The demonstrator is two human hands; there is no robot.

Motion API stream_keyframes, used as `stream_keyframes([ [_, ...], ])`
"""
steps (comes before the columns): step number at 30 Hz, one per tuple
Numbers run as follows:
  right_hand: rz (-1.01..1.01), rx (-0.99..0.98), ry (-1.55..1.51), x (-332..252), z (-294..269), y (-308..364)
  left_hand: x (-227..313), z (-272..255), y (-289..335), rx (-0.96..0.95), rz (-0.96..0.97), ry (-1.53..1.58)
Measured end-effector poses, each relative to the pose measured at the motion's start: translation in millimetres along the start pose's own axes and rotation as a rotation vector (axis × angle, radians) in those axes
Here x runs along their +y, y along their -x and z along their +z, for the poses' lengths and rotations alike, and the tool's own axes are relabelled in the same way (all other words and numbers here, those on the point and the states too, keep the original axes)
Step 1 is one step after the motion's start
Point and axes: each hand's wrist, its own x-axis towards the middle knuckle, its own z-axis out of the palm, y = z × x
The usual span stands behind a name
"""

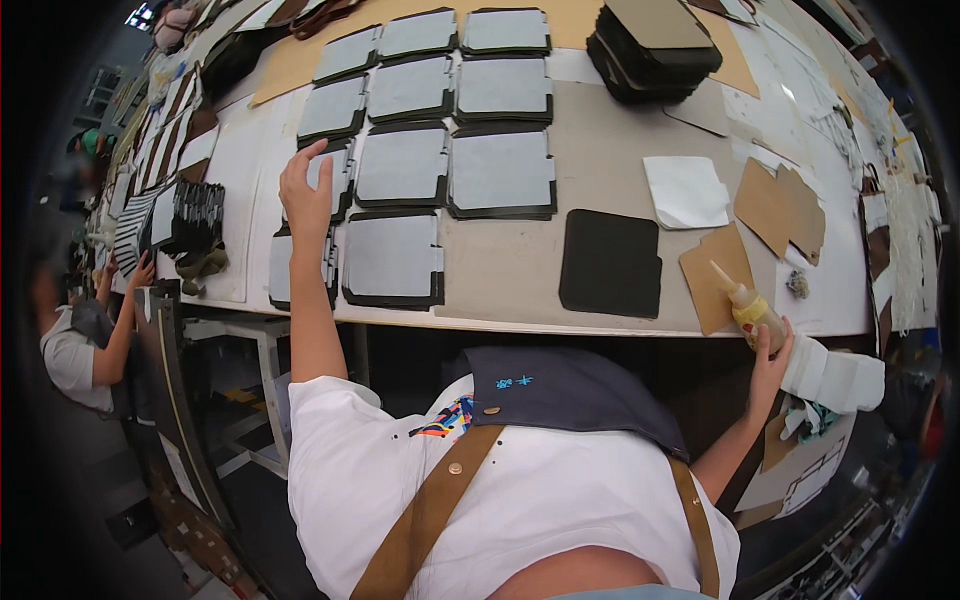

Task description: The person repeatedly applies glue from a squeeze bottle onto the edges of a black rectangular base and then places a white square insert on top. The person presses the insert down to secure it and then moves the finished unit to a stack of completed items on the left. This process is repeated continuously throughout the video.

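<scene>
At the table's right front edge, my right hand (766, 372) is wrapped round a squeeze bottle (748, 308) with a yellowish body. Its long pale nozzle tilts up and to the left. My left hand (306, 190) is over the leftmost column of grey-faced panels (398, 255), fingers apart and holding nothing. Whether it touches the panel (343, 170) beneath cannot be told. These panels have black borders and lie in rows of stacks. A single black panel (611, 262) rests nearer my right hand, beside a brown card (716, 272).
A tall stack of black pieces topped with a beige board (655, 45) stands at the back. White folded paper (686, 191) and brown cards (781, 208) lie at right. At far left, a co-worker (85, 345) handles striped material near stacked dark pieces (188, 215).
</scene>
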Motion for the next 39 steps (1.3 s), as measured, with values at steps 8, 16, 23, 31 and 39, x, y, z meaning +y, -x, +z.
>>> stream_keyframes([
  [8,0.153,-0.105,-0.39,-8.2,-4.7,2.3,218.3,71.9,61.8,-0.455,0.522,0.43],
  [16,0.038,0.163,-1.063,-11.4,-5.3,0.5,287.2,109.1,125.9,-0.626,0.806,0.587],
  [23,-0.092,0.068,-0.901,-68.1,35.1,17.0,250.8,91.5,116.9,-0.525,0.538,0.496],
  [31,-0.335,-0.001,-0.647,-111.6,88.7,35.1,219.1,89.0,127.5,-0.287,0.33,0.461],
  [39,-0.301,0.06,-0.562,-105.1,95.3,36.8,218.7,95.9,128.7,-0.218,0.328,0.521],
])
